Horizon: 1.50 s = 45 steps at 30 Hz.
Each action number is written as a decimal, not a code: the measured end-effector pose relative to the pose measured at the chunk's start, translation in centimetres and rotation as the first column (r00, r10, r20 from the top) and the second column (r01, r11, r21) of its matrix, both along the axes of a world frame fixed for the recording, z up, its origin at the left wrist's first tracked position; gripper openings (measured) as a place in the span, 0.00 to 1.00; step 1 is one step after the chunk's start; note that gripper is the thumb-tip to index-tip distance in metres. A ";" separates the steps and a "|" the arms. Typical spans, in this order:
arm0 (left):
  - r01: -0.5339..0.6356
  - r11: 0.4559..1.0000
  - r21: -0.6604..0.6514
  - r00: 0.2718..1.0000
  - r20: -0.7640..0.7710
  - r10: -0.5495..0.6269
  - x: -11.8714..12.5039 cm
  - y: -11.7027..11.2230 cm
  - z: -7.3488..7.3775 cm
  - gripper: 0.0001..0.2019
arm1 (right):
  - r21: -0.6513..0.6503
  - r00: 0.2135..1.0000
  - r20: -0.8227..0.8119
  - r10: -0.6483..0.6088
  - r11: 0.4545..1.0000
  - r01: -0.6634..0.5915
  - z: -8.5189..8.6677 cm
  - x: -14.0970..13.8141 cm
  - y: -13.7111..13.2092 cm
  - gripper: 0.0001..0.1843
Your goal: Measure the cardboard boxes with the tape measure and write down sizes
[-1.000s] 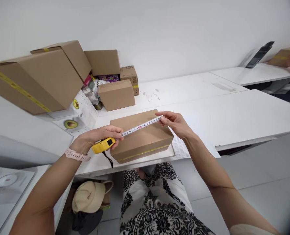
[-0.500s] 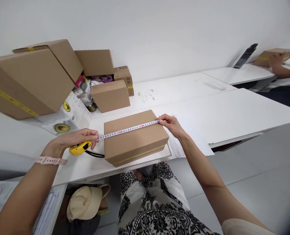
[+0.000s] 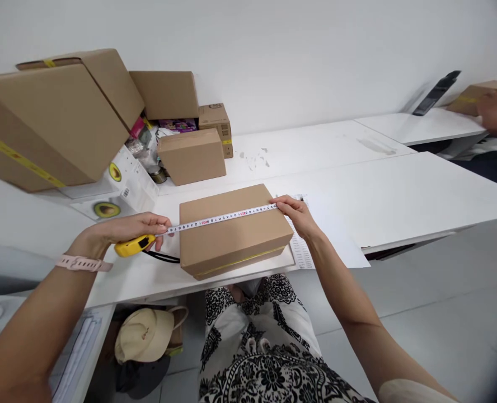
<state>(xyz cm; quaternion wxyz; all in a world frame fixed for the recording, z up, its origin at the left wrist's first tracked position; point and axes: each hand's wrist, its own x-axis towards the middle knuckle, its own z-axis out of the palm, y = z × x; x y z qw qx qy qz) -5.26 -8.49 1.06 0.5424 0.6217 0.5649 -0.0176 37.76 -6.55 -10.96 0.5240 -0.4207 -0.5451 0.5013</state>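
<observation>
While the left hand (image 3: pixel 142 225) grips a yellow-cased tape measure (image 3: pixel 131 247), the white numbered blade (image 3: pixel 225 218) spans a brown rectangular cardboard box (image 3: pixel 234 243) at the front edge of the white worktop (image 3: pixel 150 280); the right hand (image 3: pixel 298 215) pinches the blade's tip by the box's right edge.

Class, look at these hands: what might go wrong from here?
The right hand only pinches the tape, which might slip free and whip towards the left hand, which grips the case. The box sits close to the front edge of the table, so a knock could send it off.
</observation>
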 end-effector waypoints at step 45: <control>0.070 0.996 -0.056 0.984 0.166 -0.060 2.1 -0.1 -0.7 0.15 | -0.116 0.977 0.090 -0.192 0.972 0.202 1.3 -1.3 -0.4 0.08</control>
